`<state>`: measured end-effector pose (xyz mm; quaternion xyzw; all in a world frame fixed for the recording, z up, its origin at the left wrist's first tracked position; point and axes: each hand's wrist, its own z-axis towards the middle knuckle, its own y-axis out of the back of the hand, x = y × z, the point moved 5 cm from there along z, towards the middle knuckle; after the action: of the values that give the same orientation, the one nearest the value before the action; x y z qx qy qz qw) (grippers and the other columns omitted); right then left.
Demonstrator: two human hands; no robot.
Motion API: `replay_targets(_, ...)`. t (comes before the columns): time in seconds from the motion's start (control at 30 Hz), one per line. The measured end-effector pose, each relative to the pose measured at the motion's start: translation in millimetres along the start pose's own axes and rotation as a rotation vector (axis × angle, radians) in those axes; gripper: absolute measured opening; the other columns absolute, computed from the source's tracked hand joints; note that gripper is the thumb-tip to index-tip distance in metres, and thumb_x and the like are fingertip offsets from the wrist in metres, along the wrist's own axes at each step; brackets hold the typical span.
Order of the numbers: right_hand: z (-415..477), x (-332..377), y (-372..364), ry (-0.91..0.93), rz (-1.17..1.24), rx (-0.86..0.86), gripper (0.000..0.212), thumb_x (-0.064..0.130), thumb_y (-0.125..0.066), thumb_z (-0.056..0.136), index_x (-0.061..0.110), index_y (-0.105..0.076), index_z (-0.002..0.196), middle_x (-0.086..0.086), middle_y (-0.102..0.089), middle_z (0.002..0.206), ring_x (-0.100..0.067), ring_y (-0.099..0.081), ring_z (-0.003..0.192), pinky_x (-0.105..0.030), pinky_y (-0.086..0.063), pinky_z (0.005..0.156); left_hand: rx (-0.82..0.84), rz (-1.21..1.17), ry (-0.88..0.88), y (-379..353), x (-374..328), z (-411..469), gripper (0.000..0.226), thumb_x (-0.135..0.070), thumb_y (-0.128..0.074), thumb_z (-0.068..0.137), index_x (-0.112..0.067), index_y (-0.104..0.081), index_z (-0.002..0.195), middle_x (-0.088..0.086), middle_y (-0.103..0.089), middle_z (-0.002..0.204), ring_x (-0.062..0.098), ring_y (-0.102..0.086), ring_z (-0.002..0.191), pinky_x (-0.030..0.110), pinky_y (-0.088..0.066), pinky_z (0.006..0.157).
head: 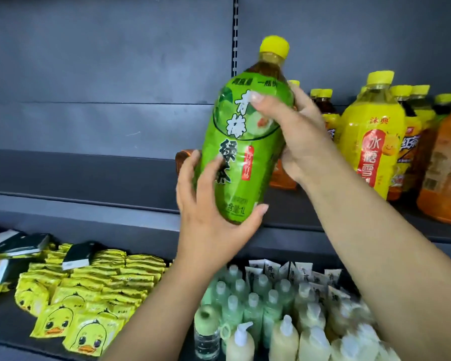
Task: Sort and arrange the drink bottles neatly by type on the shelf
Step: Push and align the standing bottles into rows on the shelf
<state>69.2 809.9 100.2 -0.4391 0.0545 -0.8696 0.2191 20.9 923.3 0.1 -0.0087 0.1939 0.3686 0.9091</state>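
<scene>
The green tea bottle (241,142) is held clear of the upper shelf (89,201), in front of its dark back panel (115,61). The bottle is nearly upright, with the yellow cap (274,46) tipped slightly to the right.

The left hand (214,204) is wrapped round the lower part of the bottle: the fingers are curled on the left side of the label and the thumb is set under the base edge. The right hand (294,131) is closed on the upper body from the right, with the thumb laid across the label.

An orange-labelled item (182,157) is partly hidden behind the bottle on the shelf; its form cannot be told.

On the right part of the same shelf, a yellow-labelled bottle (370,142) is stood near the front. Dark tea bottles (326,110) are grouped behind it, and a large orange bottle (445,173) is placed at the far right.

On the lower shelf (8,324), yellow duck packets (89,287) are laid in rows at the left, with dark boxes (78,254) resting on them. Pale pump bottles (271,308) are packed at the right, with white tubes (305,272) behind them.
</scene>
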Motion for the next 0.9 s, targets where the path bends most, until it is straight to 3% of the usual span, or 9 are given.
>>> replay_targets(0.1,5.7,30.5,3.0,0.14,-0.062,0.093,0.047,0.003,-0.07,0.065,0.006,-0.055,0.109,-0.005,-0.069,0.082,-0.019,-0.067,0.073,-0.03,-0.054,0.066,0.286,-0.293,0.254,-20.9,-3.4,29.6,0.109,-0.054,-0.078,0.056,-0.04,-0.007,0.138,-0.012,-0.028,0.145,0.0,-0.031,0.131,0.02,-0.027,0.109)
replay_targets(0.2,6.9,27.3,26.3,0.118,-0.124,0.069,0.059,0.002,-0.068,0.06,0.009,-0.054,0.117,-0.004,-0.07,0.084,-0.018,-0.068,0.076,-0.029,-0.054,0.068,0.48,-0.459,0.261,-43.2,-5.5,42.5,0.113,-0.045,-0.081,0.054,-0.026,-0.013,0.142,-0.016,-0.042,0.136,-0.011,-0.045,0.116,0.014,-0.038,0.099)
replay_targets(0.27,4.5,16.2,46.1,0.08,-0.105,0.008,0.058,0.002,-0.067,0.058,0.014,-0.057,0.113,-0.001,-0.071,0.084,-0.015,-0.068,0.075,-0.027,-0.054,0.066,0.569,-0.517,0.285,-56.4,-1.5,40.5,0.102,-0.039,-0.079,0.052,-0.029,-0.021,0.136,-0.024,-0.045,0.124,-0.019,-0.048,0.106,0.009,-0.041,0.093)
replay_targets(0.3,3.9,11.5,54.6,0.073,-0.102,-0.013,0.058,0.001,-0.067,0.057,0.016,-0.057,0.112,-0.002,-0.071,0.087,-0.014,-0.068,0.075,-0.026,-0.054,0.066,0.59,-0.528,0.319,-63.3,3.2,38.1,0.103,-0.039,-0.081,0.051,-0.028,-0.023,0.136,-0.021,-0.047,0.125,-0.015,-0.049,0.108,0.013,-0.042,0.096)
replay_targets(0.37,5.8,5.0,65.5,0.08,-0.117,-0.023,0.057,0.0,-0.067,0.055,0.018,-0.059,0.109,-0.001,-0.069,0.092,-0.012,-0.068,0.077,-0.025,-0.054,0.066,0.573,-0.525,0.376,-73.8,13.3,34.3,0.113,-0.046,-0.086,0.049,-0.025,-0.024,0.141,-0.008,-0.048,0.133,0.002,-0.049,0.119,0.031,-0.042,0.103)
replay_targets(0.43,10.1,2.0,70.9,0.077,-0.145,-0.009,0.056,-0.001,-0.068,0.055,0.021,-0.059,0.106,0.006,-0.069,0.09,-0.007,-0.068,0.077,-0.023,-0.054,0.065,0.522,-0.551,0.404,-80.1,18.8,33.2,0.109,-0.045,-0.081,0.045,-0.026,-0.029,0.139,-0.006,-0.049,0.134,0.009,-0.05,0.122,0.039,-0.042,0.103)
replay_targets(0.57,19.6,-6.5,79.8,0.021,-0.236,0.05,0.061,0.0,-0.074,0.064,0.028,-0.055,0.115,0.016,-0.068,0.091,-0.001,-0.067,0.083,-0.02,-0.053,0.068,0.495,-0.547,0.438,-92.4,23.9,35.6,0.082,-0.032,-0.085,0.05,-0.043,-0.041,0.119,-0.014,-0.057,0.122,0.004,-0.057,0.112,0.032,-0.049,0.095)
replay_targets(0.73,16.9,-36.9,90.7,-0.062,-0.274,-0.017,0.066,0.018,-0.067,0.08,0.038,-0.035,0.134,0.008,-0.055,0.122,-0.011,-0.058,0.111,-0.036,-0.05,0.093,0.536,-0.536,0.478,-103.7,30.4,34.2,0.077,-0.027,-0.074,0.06,-0.025,-0.041,0.13,-0.012,-0.062,0.114,0.0,-0.062,0.1,0.019,-0.051,0.083)
replay_targets(0.9,11.7,-53.1,98.0,-0.014,-0.417,-0.148,0.067,0.041,-0.054,0.088,0.031,-0.022,0.146,0.004,-0.043,0.142,-0.011,-0.045,0.125,-0.034,-0.039,0.105,0.531,-0.437,0.512,-114.6,32.8,26.6,0.071,-0.041,-0.068,0.061,-0.025,-0.042,0.125,-0.011,-0.061,0.115,-0.004,-0.059,0.101,0.02,-0.049,0.089)
